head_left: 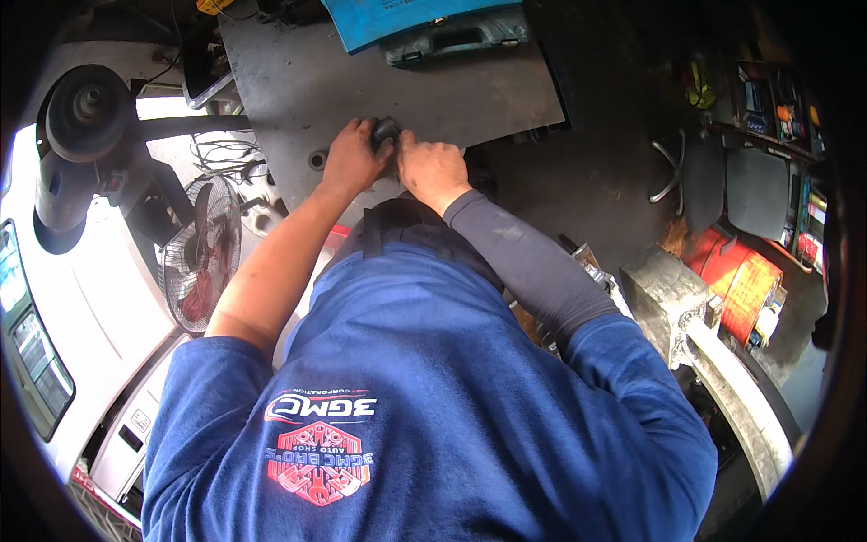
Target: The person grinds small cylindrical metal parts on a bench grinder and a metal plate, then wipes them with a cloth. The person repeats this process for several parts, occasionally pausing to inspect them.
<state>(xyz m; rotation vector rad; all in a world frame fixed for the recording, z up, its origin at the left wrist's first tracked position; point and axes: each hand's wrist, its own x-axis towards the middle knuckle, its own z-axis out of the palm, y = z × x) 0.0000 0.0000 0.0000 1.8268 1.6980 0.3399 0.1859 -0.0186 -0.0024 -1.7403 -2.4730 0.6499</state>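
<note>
My left hand (355, 158) is closed around a small dark, rounded part (386, 132), held just above the near edge of the metal tabletop (316, 86). Close beside it, my right hand (433, 169) has its fingers curled in, with the index finger and thumb side against the part. Whatever sits between the right fingers is hidden. A dark ring-shaped piece (317, 160) lies on the tabletop just left of my left hand. My left forearm is bare, and a dark sleeve covers the right one.
A blue case (397, 20) with a dark handle lies at the table's far side. To the left stand a caged fan (200, 253) and a dark round-headed machine (88, 113). At right are a grey metal block (666, 294), an orange-red drum (750, 294) and loaded shelves (768, 104).
</note>
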